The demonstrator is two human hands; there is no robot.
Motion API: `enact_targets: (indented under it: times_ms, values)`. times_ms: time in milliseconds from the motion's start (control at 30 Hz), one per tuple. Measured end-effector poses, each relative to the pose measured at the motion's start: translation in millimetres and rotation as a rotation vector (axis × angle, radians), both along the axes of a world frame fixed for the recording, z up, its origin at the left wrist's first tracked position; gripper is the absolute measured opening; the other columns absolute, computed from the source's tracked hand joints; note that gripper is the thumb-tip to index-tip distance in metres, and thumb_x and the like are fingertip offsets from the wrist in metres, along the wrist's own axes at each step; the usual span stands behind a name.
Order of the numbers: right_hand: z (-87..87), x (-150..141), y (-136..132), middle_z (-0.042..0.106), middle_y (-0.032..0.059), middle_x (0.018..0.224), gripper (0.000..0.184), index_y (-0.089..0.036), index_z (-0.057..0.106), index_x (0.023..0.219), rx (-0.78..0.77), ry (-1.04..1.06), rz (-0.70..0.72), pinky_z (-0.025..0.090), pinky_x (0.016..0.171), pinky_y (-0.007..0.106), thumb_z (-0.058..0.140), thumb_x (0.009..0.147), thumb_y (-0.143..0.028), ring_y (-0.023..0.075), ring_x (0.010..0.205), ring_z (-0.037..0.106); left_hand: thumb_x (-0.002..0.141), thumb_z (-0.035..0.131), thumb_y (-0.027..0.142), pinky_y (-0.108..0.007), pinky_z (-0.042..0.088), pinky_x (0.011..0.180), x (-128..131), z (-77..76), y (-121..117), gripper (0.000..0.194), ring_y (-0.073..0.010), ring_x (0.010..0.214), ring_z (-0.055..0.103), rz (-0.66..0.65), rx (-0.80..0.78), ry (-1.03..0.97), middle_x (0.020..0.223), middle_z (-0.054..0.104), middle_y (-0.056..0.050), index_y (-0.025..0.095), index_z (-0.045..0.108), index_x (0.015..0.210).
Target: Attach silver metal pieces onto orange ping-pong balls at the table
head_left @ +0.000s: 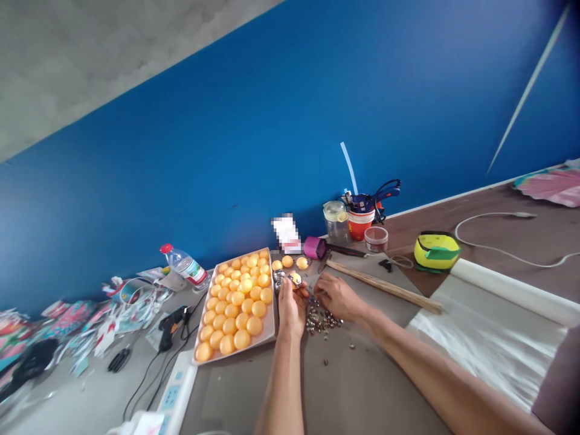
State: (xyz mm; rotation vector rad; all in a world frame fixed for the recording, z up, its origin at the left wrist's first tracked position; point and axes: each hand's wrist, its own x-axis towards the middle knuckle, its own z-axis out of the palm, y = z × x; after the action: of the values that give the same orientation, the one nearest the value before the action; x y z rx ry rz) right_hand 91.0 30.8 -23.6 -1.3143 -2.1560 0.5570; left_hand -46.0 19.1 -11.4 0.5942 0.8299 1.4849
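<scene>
My left hand (292, 308) is closed around an orange ping-pong ball (295, 278) partly covered with shiny pieces. Just right of it, my right hand (338, 295) hovers at a loose pile of small shiny beads (319, 319), its fingers bent together; whatever they pinch is too small to make out. Behind the left hand lie several more orange balls (287, 261), and silvery bits (278, 278) sit beside them. To the left, a shallow box (272, 326) full of plain orange balls (230, 327) stands close to my left wrist.
A wooden stick (385, 285) lies beyond my right forearm, near clear film on a roll (512, 293). At the wall stand a plastic jug (336, 223) and red cups (361, 225). Leftward are a bottle (188, 267), a glue gun (170, 329) and a power strip (177, 386).
</scene>
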Motion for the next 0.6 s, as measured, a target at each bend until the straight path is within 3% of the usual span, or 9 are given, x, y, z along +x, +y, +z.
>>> enact_targets:
  times_ms: [133, 333, 467, 600]
  values:
    - [0.8, -2, -4, 0.062, 0.0071, 0.093, 0.019, -0.02, 0.066, 0.094, 0.018, -0.109, 0.075, 0.035, 0.076, 0.03, 0.057, 0.078, -0.022, 0.0209, 0.091, 0.055, 0.072, 0.066, 0.05, -0.022, 0.04, 0.057, 0, 0.7, -1, 0.041, -0.0092, 0.054, 0.051, -0.003, 0.017, -0.007, 0.07, 0.061, -0.002, 0.015, 0.058, 0.092]
    - [-6.6, -14, -9, 0.064, 0.0074, 0.083, 0.019, -0.017, 0.064, 0.074, 0.032, -0.063, 0.052, 0.034, 0.072, 0.029, 0.047, 0.082, -0.015, 0.0192, 0.084, 0.055, 0.071, 0.067, 0.051, -0.022, 0.039, 0.057, 1, 1.8, -1, 0.042, -0.0089, 0.054, 0.051, -0.004, 0.009, -0.004, 0.07, 0.061, -0.002, 0.015, 0.058, 0.09]
    - [-11.6, -12, -1, 0.064, 0.005, 0.078, 0.015, -0.017, 0.062, 0.071, -0.039, 0.278, -0.009, 0.037, 0.071, 0.028, 0.048, 0.075, -0.012, 0.0175, 0.078, 0.057, 0.07, 0.068, 0.049, -0.022, 0.039, 0.056, 1, 2.7, 0, 0.042, -0.0085, 0.053, 0.05, 0.025, 0.01, -0.013, 0.069, 0.061, -0.002, 0.015, 0.059, 0.094]
    - [-12.2, -8, 10, 0.054, -0.003, 0.054, 0.008, -0.018, 0.06, 0.077, -0.305, 0.777, -0.147, 0.036, 0.054, 0.025, 0.053, 0.074, -0.023, 0.0124, 0.052, 0.049, 0.072, 0.067, 0.047, -0.021, 0.038, 0.056, 1, 2.1, 1, 0.041, -0.0084, 0.054, 0.05, 0.053, -0.003, -0.012, 0.07, 0.06, -0.001, 0.016, 0.06, 0.099]
